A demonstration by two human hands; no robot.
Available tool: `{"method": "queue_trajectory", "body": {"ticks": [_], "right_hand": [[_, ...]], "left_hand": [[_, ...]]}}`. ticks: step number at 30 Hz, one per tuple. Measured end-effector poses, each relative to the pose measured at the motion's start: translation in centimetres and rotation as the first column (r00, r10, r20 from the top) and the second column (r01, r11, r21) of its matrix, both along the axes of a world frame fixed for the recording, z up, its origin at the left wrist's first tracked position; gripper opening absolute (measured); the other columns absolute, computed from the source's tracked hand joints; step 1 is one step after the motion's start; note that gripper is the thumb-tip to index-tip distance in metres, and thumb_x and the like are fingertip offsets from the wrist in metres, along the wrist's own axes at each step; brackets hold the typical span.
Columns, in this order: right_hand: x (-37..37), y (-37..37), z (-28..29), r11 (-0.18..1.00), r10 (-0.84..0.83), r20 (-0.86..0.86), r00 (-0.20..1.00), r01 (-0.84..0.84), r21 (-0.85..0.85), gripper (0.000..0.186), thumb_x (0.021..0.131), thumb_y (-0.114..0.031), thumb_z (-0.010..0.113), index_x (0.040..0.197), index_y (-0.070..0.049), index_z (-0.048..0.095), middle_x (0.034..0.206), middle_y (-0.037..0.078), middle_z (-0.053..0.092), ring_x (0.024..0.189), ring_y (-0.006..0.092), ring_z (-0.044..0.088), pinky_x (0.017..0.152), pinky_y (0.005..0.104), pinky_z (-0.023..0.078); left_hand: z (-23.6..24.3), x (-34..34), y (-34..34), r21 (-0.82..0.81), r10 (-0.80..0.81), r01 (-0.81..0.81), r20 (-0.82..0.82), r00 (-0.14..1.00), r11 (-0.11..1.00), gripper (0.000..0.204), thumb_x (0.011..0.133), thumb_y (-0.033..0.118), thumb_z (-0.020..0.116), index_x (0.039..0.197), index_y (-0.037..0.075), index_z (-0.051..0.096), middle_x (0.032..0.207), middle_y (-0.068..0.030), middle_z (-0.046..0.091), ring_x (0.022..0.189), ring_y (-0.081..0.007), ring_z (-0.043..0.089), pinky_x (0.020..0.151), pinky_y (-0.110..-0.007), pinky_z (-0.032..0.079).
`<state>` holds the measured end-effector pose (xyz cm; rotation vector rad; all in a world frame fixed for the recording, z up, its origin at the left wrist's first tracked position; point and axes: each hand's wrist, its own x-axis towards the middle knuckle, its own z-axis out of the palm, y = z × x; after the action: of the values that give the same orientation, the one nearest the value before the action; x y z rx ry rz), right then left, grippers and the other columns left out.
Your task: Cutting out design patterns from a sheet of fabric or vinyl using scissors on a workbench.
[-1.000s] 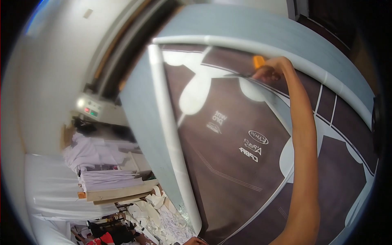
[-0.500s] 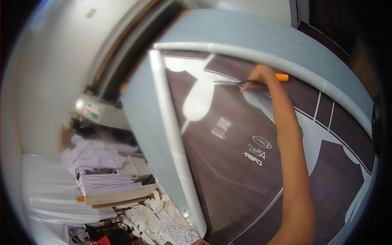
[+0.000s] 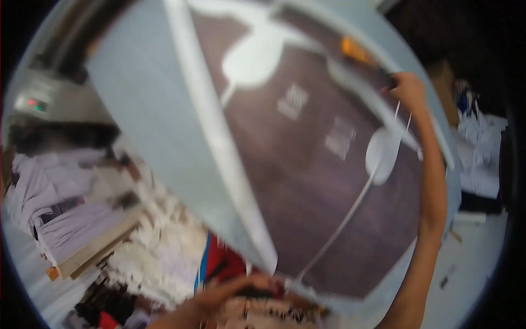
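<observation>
Over the far right part of a dark printed fabric sheet (image 3: 307,181) is my right hand (image 3: 408,90), its fingers closed around the dark handles of scissors (image 3: 390,82); blur hides the blades. An orange tool or block (image 3: 356,50) lies on the sheet to the left of that hand. My left hand (image 3: 257,284) is low, beside the sheet's near corner and the end of a white rolled edge (image 3: 219,140). Motion smears its fingers, so I cannot tell whether it grips the fabric. White shapes and lines divide the dark pieces.
The sheet lies on a pale blue-grey table (image 3: 148,98). White scraps (image 3: 159,257) are heaped on the left, near stacked white fabric (image 3: 71,170). A machine with small lights (image 3: 33,103) stands at far left. White sheets (image 3: 482,159) hang on the right.
The view has swung right and nearer to the body. My right hand with the scissors has moved right across the sheet, away from the orange object. My left hand now shows more fully.
</observation>
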<state>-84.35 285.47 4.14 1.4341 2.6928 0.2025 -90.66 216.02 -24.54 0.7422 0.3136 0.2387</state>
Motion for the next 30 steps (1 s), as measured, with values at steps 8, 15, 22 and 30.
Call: {"method": "queue_trajectory", "body": {"ticks": [8, 15, 22, 30], "right_hand": [[6.5, -44.0, -1.2, 0.728, -0.68, -0.259, 0.686, 0.675, -0.122, 0.028, 0.088, -0.021, 0.079, 0.078, -0.001, 0.06, 0.065, 0.001, 0.052, 0.063, 0.0119, 0.045, 0.058, 0.0316, 0.039], [0.0, -79.1, -5.2, 0.179, -0.815, -0.411, -0.408, 0.497, -0.849, 0.022, 0.089, -0.017, 0.079, 0.078, -0.006, 0.063, 0.057, -0.005, 0.048, 0.045, 0.0056, 0.045, 0.04, 0.0246, 0.031], [-10.2, -90.0, -5.7, 0.3, -0.857, -0.443, -0.262, 0.445, -0.844, 0.025, 0.086, -0.016, 0.082, 0.077, -0.005, 0.061, 0.062, -0.007, 0.049, 0.052, 0.0018, 0.042, 0.046, 0.0223, 0.029], [-29.0, -99.3, -5.1, 0.183, -0.847, -0.346, -0.404, 0.389, -0.903, 0.027, 0.083, -0.016, 0.085, 0.077, 0.0, 0.064, 0.068, -0.007, 0.052, 0.06, 0.0014, 0.041, 0.053, 0.021, 0.031]], "left_hand": [[15.7, -17.1, 11.7, 0.929, 0.643, 0.234, -0.369, 0.671, 0.288, 0.035, 0.08, 0.033, 0.071, 0.1, 0.005, 0.067, 0.104, -0.0158, 0.067, 0.105, -0.0343, 0.064, 0.095, -0.05, 0.049], [16.1, -30.8, 26.5, 0.581, 0.584, 0.778, -0.727, 0.363, 0.24, 0.069, 0.095, 0.07, 0.042, 0.093, 0.011, 0.078, 0.101, -0.0165, 0.071, 0.107, -0.0334, 0.061, 0.1, -0.051, 0.038], [19.6, -43.0, 8.7, 0.797, 0.892, 0.602, -0.302, 0.337, 0.043, 0.058, 0.09, 0.059, 0.062, 0.079, 0.003, 0.074, 0.118, -0.0237, 0.063, 0.119, -0.0365, 0.053, 0.103, -0.05, 0.036], [10.6, -53.8, -3.9, 0.925, 0.884, -0.141, -0.379, -0.273, 0.353, 0.093, 0.073, 0.026, 0.087, 0.145, 0.0, 0.033, 0.145, -0.0342, 0.035, 0.13, -0.0464, 0.043, 0.112, -0.05, 0.034]]}}
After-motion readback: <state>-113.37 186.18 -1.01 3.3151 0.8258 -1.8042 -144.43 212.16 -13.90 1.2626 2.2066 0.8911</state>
